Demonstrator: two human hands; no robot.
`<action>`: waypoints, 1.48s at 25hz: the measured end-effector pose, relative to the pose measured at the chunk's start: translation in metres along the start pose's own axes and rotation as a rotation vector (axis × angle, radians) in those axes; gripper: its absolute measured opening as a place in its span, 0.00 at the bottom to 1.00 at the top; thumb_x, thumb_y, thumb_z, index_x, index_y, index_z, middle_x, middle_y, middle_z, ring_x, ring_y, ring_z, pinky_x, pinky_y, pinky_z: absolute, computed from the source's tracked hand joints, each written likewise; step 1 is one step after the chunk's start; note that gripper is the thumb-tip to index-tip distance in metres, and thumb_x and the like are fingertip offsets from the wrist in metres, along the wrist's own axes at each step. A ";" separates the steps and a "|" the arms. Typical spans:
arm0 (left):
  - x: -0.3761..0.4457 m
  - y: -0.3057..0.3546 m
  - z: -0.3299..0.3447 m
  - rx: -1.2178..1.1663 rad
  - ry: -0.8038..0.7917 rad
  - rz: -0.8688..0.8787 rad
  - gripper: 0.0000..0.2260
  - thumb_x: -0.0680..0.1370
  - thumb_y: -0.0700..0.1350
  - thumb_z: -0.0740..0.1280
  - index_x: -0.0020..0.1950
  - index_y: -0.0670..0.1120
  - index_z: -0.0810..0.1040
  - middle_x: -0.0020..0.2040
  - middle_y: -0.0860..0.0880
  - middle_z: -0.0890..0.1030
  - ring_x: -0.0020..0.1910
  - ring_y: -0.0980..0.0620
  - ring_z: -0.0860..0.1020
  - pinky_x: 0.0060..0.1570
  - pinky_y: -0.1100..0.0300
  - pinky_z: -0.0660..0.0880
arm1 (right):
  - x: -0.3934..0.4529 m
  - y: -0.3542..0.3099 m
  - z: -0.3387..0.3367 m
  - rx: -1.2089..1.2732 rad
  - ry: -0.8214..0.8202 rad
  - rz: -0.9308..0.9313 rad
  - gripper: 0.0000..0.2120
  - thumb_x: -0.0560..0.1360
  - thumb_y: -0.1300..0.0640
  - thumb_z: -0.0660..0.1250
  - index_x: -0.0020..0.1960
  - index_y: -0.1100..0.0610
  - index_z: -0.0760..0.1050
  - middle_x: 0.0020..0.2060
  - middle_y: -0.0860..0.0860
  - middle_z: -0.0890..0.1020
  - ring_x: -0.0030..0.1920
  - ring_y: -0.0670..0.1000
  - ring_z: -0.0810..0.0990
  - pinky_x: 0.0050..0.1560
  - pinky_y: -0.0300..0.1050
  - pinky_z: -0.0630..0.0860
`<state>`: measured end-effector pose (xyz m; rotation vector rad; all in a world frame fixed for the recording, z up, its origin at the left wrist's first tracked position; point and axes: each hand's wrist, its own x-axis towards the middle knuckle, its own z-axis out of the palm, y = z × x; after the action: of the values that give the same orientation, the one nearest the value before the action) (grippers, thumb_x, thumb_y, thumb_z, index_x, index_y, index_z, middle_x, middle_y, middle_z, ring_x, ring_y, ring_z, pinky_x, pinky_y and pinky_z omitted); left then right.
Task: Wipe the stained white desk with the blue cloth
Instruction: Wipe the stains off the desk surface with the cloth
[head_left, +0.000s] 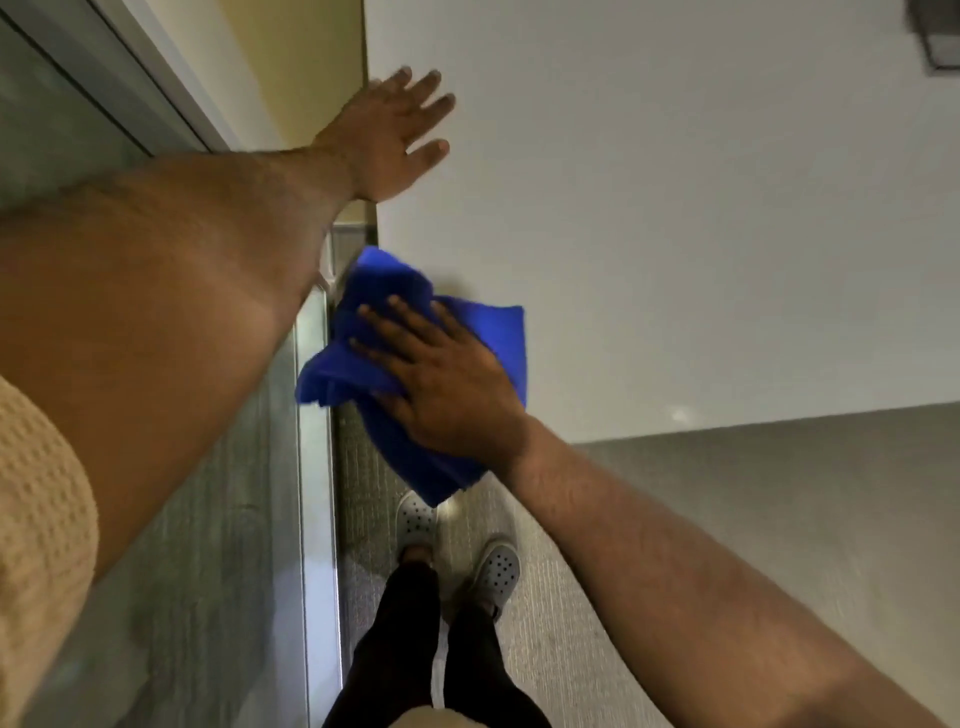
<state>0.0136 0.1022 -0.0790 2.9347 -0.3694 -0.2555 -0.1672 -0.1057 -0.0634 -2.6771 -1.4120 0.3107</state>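
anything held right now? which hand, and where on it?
Right hand lies flat, palm down, on the middle of the blue cloth, pressing it onto the desk corner; not a closed grip. Left hand rests open on the desk, holding nothing.

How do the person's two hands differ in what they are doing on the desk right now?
The right hand presses down on the blue cloth at the near corner of the white desk; the left hand rests bare on the desk, farther away along its left edge. The left hand's fingers are spread; the right hand's lie closer together. Both are flat, palm down.
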 end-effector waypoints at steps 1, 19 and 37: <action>-0.001 0.001 -0.003 -0.003 -0.005 0.003 0.30 0.81 0.63 0.44 0.80 0.52 0.50 0.81 0.49 0.49 0.79 0.45 0.47 0.75 0.47 0.45 | -0.012 -0.006 0.002 0.027 -0.018 -0.058 0.25 0.81 0.45 0.54 0.76 0.48 0.58 0.77 0.49 0.59 0.78 0.52 0.52 0.77 0.55 0.44; -0.007 0.046 0.000 -0.030 -0.031 -0.160 0.27 0.84 0.54 0.45 0.80 0.41 0.45 0.81 0.42 0.44 0.79 0.42 0.46 0.76 0.47 0.45 | -0.056 0.092 -0.007 0.095 0.166 0.589 0.28 0.80 0.47 0.52 0.78 0.52 0.54 0.78 0.55 0.56 0.77 0.58 0.54 0.74 0.61 0.54; -0.021 0.006 0.000 -0.063 -0.024 -0.025 0.25 0.85 0.53 0.45 0.80 0.43 0.47 0.81 0.45 0.46 0.79 0.45 0.45 0.75 0.51 0.45 | -0.055 0.048 0.008 -0.061 0.030 -0.009 0.27 0.79 0.42 0.51 0.77 0.46 0.56 0.78 0.50 0.58 0.77 0.55 0.55 0.74 0.58 0.51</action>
<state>-0.0082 0.1019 -0.0745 2.8787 -0.3218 -0.3001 -0.1607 -0.1782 -0.0728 -2.7101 -1.4475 0.2296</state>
